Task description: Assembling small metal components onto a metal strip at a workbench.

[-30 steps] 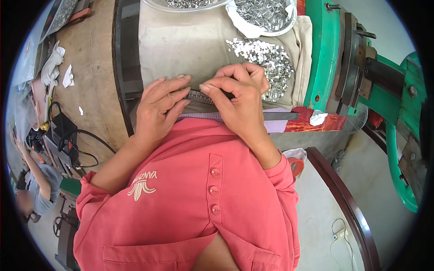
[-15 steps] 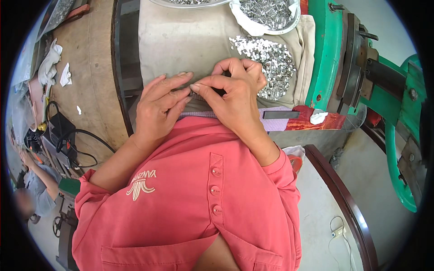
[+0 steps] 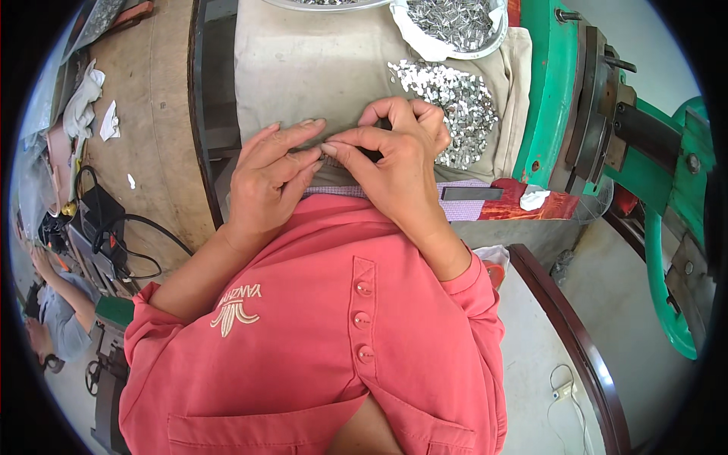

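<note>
Over the beige cloth (image 3: 303,53), close to my body, my two hands meet at the fingertips. The thumb and forefinger of my right hand (image 3: 398,152) are pinched together, and its other fingers curl inward. Against that pinch rest the forefinger and thumb of my left hand (image 3: 269,174), drawn together, while its remaining fingers stretch forward. Whatever sits between the fingertips is too small and covered to make out. Just beyond my right hand lies a spread pile of small shiny metal pieces (image 3: 466,114). Behind it stands a bowl (image 3: 493,42) lined with white cloth, full of thin metal pieces.
Another metal pan (image 3: 334,6) shows at the far edge. On the right rises a green machine (image 3: 542,91) with a handwheel (image 3: 658,280). A dark flat bar (image 3: 472,193) lies at the near edge. To the left are a wooden board (image 3: 152,114) and another person (image 3: 64,303).
My hands keep the same pinched pose at the same spot. The view has shifted very slightly. At the far left, the other person has moved a little.
</note>
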Motion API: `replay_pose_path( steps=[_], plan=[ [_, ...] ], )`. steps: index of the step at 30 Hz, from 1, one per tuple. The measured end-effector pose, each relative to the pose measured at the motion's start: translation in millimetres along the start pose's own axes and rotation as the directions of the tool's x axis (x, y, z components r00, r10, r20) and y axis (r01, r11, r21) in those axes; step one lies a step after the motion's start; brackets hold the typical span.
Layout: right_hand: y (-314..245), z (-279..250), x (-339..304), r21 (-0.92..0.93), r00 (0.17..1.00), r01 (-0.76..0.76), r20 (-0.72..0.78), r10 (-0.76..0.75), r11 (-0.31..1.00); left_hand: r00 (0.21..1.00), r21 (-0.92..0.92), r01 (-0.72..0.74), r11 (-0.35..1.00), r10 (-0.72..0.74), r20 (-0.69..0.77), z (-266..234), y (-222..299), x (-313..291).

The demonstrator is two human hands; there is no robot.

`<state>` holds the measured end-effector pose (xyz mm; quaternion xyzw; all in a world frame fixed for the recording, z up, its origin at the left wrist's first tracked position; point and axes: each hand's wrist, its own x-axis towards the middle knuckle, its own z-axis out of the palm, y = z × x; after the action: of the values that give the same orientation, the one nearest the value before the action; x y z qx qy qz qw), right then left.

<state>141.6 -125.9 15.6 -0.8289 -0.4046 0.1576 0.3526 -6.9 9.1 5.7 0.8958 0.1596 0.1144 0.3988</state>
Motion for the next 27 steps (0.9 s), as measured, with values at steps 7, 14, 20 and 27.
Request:
replay_pose_path(
  steps=[7, 14, 20, 27],
  plan=[
    [3.3, 0.4, 0.6, -0.026, 1.000, 0.020, 0.008, -0.020, 0.999, 1.000, 0.002, -0.008, 1.000, 0.008, -0.017, 1.3, 0.8, 1.2],
    [-2.1, 2.1, 2.8, -0.028, 1.000, -0.009, -0.008, 0.008, 1.000, 1.000, 0.002, -0.010, 1.000, 0.010, -0.015, 1.2, -0.4, 0.6],
    [-5.3, 1.2, 4.6, -0.043, 1.000, 0.005, -0.023, -0.006, 0.999, 1.000, 0.003, -0.019, 1.000, 0.019, -0.015, 1.4, -2.4, 0.6],
    [2.0, -2.5, 0.7, -0.054, 0.999, 0.033, -0.023, -0.034, 0.998, 1.000, -0.002, -0.013, 1.000, 0.013, -0.020, 1.3, 0.0, 1.6]
  ],
)
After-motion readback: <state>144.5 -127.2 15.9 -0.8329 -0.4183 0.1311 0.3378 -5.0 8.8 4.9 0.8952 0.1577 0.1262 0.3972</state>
